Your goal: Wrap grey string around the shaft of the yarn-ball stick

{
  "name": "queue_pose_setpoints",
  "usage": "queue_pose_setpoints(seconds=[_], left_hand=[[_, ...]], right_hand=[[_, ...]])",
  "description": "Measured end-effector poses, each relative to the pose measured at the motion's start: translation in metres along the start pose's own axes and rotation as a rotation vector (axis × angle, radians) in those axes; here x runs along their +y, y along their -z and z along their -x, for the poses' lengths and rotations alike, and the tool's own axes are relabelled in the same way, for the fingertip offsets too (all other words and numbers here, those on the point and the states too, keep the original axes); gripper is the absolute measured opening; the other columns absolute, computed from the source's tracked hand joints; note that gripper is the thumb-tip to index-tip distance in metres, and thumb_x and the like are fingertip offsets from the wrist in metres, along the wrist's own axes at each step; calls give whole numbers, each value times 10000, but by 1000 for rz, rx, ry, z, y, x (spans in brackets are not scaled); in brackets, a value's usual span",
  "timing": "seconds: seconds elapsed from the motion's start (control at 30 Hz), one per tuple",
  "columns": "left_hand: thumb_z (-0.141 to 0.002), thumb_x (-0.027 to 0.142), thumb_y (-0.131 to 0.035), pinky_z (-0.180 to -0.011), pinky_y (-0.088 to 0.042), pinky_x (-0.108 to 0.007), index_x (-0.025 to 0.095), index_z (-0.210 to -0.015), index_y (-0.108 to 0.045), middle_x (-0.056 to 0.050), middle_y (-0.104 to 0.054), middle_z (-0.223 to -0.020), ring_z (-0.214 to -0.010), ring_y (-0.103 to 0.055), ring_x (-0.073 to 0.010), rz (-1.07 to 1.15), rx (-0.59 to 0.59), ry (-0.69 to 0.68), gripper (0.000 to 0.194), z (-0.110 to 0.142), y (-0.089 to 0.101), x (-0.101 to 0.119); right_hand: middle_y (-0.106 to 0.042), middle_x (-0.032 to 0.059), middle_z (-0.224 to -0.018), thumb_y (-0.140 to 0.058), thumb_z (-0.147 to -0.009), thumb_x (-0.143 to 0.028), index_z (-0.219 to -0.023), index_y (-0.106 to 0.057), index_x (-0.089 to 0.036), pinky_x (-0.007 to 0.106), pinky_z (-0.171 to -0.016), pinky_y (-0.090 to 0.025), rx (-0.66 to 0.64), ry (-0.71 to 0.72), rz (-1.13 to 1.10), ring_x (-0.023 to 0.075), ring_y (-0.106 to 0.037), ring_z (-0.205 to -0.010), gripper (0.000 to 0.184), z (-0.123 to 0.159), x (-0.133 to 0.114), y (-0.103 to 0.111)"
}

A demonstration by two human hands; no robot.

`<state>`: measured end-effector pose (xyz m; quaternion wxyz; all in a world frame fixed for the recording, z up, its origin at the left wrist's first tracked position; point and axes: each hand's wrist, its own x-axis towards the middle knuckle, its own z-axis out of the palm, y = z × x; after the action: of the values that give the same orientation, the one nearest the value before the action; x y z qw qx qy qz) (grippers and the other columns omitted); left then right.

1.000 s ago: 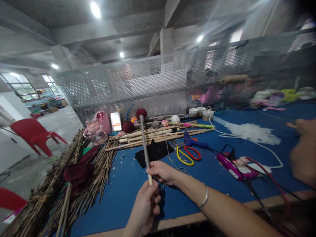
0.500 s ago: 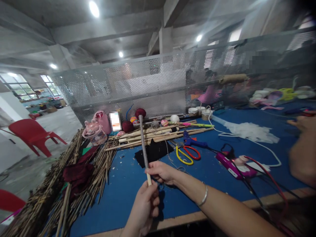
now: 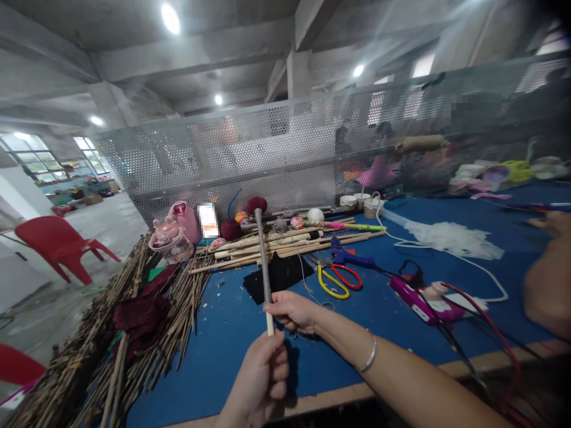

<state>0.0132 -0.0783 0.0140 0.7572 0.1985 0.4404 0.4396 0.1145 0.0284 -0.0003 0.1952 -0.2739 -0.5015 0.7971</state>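
A long stick (image 3: 264, 267) points away from me over the blue table. It is wrapped in grey for most of its length, with bare pale wood at the near end and a dark red ball (image 3: 257, 205) at the far end, like a mallet. My left hand (image 3: 263, 371) is closed round the bare near end. Just above it, my right hand (image 3: 292, 310) pinches the stick where the grey wrapping ends. Black cloth (image 3: 285, 274) lies beyond my hands, and scissors (image 3: 334, 290) with one yellow and one red handle lie to the right.
Thin brown sticks (image 3: 173, 324) cover the left side, dark red cloth (image 3: 140, 318) on them. A blue glue gun (image 3: 352, 257), a purple power strip (image 3: 417, 302) and cables lie at right. Another person's hand (image 3: 551, 267) is at the right edge. A perforated metal screen (image 3: 250, 157) stands behind.
The stick's far end and red ball have swung slightly to the right. Both my hands keep their hold. The other person's hand at the right edge has shifted a little.
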Motion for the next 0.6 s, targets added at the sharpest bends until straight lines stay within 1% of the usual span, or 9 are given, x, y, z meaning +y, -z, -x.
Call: queue_pose_setpoints(seconds=[0.03, 0.1, 0.2, 0.23, 0.3, 0.37, 0.43, 0.5, 0.6], left_hand=[[-657, 382, -604, -335, -55, -147, 201, -744, -359, 83, -298, -541, -374, -245, -15, -17, 43, -39, 316, 0, -1, 0], [-649, 364, -615, -334, -87, -144, 206, -820, -399, 71, -352, -581, -405, -312, -24, -27, 71, -85, 317, 0, -4, -1], [-647, 359, -619, -328, -57, -146, 202, -767, -385, 85, -307, -537, -369, -244, -16, 4, 90, -77, 306, -2, -4, -3], [-650, 359, -616, -327, -35, -147, 199, -720, -361, 92, -274, -511, -354, -204, -13, 23, 97, -53, 309, -3, -3, -3], [-657, 361, -601, -324, 1, -147, 197, -640, -299, 102, -210, -466, -333, -139, -11, 79, 84, 49, 345, -5, 0, -2], [-666, 362, -585, -318, 14, -144, 196, -597, -252, 108, -151, -442, -323, -91, -10, 156, 6, 175, 378, -6, 4, 0], [-667, 366, -580, -313, 10, -141, 195, -581, -232, 110, -121, -439, -321, -71, -11, 210, -90, 253, 398, -6, 6, 2], [-658, 360, -596, -313, -13, -138, 189, -596, -262, 106, -173, -452, -325, -113, -8, 193, -105, 213, 380, -5, 6, 1], [-649, 353, -616, -329, -99, -133, 189, -702, -360, 79, -339, -543, -388, -294, -18, 58, -9, 19, 308, -4, 4, -3]], right_hand=[[-255, -125, -363, -607, -675, -325, -671, -410, -172, 166, -282, -51, 36, 9, 15, 18, -111, -300, 249, -1, 1, 0], [-271, -122, -353, -603, -674, -328, -651, -397, -177, 170, -275, -56, 90, 21, 48, 19, -127, -285, 256, -4, 4, 0], [-283, -122, -347, -604, -673, -330, -657, -412, -174, 173, -268, -59, 128, 40, 80, 19, -133, -276, 248, -4, 3, -4], [-280, -123, -347, -606, -673, -333, -661, -412, -174, 172, -268, -59, 126, 48, 75, 19, -130, -278, 251, -3, 2, -5], [-264, -128, -354, -610, -674, -341, -687, -420, -175, 167, -273, -56, 77, 43, 40, 20, -119, -291, 253, -1, -1, -6], [-242, -133, -367, -611, -676, -349, -748, -445, -172, 159, -281, -48, -19, 9, -9, 21, -103, -308, 253, 2, -4, -6], [-238, -134, -373, -612, -674, -350, -790, -460, -168, 154, -286, -44, -86, -20, -29, 22, -98, -318, 264, 3, -4, -4], [-253, -132, -367, -615, -669, -349, -759, -449, -170, 153, -281, -50, -61, -12, -3, 21, -108, -310, 261, 2, -3, -2], [-286, -125, -343, -607, -671, -365, -677, -411, -176, 157, -261, -83, 68, 40, 114, 22, -150, -281, 273, 0, 1, -1]])
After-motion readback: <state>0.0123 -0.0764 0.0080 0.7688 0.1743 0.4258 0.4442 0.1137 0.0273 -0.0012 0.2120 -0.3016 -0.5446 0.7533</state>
